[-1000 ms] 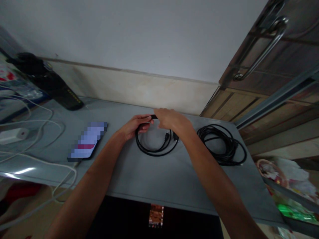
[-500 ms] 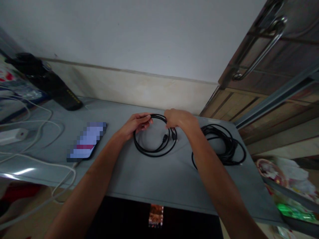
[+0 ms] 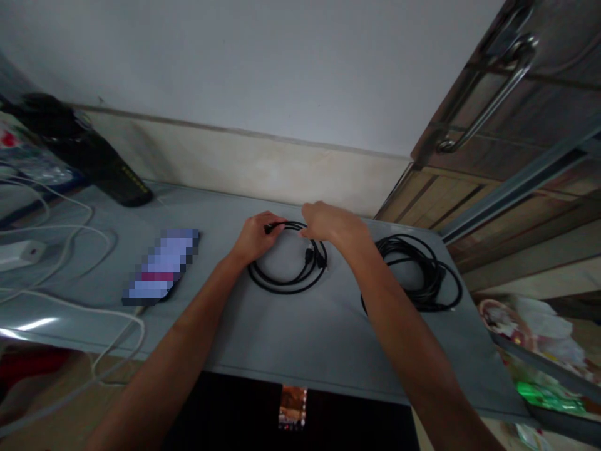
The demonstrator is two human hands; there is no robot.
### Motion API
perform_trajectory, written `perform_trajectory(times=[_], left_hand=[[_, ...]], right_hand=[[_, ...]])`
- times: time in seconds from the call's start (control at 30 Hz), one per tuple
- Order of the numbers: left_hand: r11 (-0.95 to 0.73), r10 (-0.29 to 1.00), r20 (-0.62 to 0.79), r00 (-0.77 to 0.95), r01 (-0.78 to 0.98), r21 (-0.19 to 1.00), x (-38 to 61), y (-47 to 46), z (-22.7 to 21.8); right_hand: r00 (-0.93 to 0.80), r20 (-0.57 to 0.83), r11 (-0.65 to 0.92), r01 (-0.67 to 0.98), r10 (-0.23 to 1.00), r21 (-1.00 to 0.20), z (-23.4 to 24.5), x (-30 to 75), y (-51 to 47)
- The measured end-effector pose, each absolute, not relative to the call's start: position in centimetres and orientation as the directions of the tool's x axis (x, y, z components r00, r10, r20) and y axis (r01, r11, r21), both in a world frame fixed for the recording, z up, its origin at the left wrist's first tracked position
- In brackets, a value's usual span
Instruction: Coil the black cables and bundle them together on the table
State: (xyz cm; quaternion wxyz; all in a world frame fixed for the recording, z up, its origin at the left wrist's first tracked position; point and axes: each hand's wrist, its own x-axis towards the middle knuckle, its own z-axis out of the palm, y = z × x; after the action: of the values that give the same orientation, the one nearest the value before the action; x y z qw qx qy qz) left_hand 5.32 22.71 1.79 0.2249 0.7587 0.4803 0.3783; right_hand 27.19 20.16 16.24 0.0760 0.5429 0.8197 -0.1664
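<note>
Black cable (image 3: 285, 291) looped on grey table (image 3: 291, 332), between the person's hands | left hand (image 3: 256, 237) pinched closed on loop's upper left | right hand (image 3: 334, 223) half-curled at upper right (grip hidden, cannot tell) | likely light, springy; best held by bunched strands, not plugs (image 3: 308, 255)

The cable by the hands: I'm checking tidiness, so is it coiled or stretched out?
Coiled: the black cable forms a ring of loops on the grey table, with both hands at its far side.

Cable loop (image 3: 285, 292) on table (image 3: 291, 338), phone (image 3: 162, 268) left, cable bundle (image 3: 426, 275) right, bottle (image 3: 89, 153) behind-left of phone
</note>
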Motion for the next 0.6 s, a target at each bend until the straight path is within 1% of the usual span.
perform_trajectory(times=[0.07, 0.13, 0.2, 0.27, 0.33, 0.37, 0.43, 0.47, 0.53, 0.6], left_hand=[[-0.473, 0.880, 0.377, 0.287, 0.581, 0.663, 5.2, 23.0, 1.4], [-0.504, 0.862, 0.406, 0.302, 0.588, 0.633, 5.0, 23.3, 1.0], [-0.537, 0.841, 0.433, 0.323, 0.586, 0.606, 4.8, 23.6, 0.7], [-0.563, 0.823, 0.456, 0.338, 0.586, 0.583, 4.7, 23.9, 0.4], [-0.571, 0.815, 0.477, 0.328, 0.592, 0.568, 4.7, 24.0, 0.2], [-0.569, 0.814, 0.492, 0.310, 0.597, 0.565, 4.7, 24.0, 0.2], [-0.567, 0.808, 0.525, 0.268, 0.599, 0.565, 4.8, 24.0, 0.3], [-0.568, 0.803, 0.541, 0.250, 0.596, 0.568, 4.8, 24.0, 0.4], [-0.571, 0.795, 0.564, 0.222, 0.585, 0.575, 4.9, 23.9, 0.6], [-0.569, 0.795, 0.573, 0.200, 0.575, 0.588, 5.0, 23.9, 0.7]], right_hand=[[-0.375, -0.242, 0.358, 0.927, 0.895, -0.110, 17.7, 27.2, 18.5], [-0.361, -0.161, 0.357, 0.932, 0.918, -0.055, 19.0, 27.2, 16.5], [-0.354, -0.078, 0.354, 0.935, 0.932, -0.025, 19.7, 27.4, 14.3], [-0.360, -0.014, 0.360, 0.933, 0.933, -0.008, 19.2, 27.9, 12.0], [-0.355, 0.036, 0.355, 0.935, 0.934, 0.005, 17.2, 28.7, 9.5], [-0.328, 0.074, 0.327, 0.945, 0.942, 0.021, 15.6, 29.3, 8.2], [-0.226, 0.189, 0.218, 0.974, 0.956, 0.061, 11.7, 30.7, 5.3], [-0.185, 0.259, 0.173, 0.983, 0.948, 0.066, 9.6, 31.5, 3.9], [-0.163, 0.371, 0.151, 0.987, 0.914, 0.061, 5.6, 33.1, 1.2], [-0.128, 0.471, 0.121, 0.992, 0.873, 0.045, 2.6, 34.4, -0.9]])
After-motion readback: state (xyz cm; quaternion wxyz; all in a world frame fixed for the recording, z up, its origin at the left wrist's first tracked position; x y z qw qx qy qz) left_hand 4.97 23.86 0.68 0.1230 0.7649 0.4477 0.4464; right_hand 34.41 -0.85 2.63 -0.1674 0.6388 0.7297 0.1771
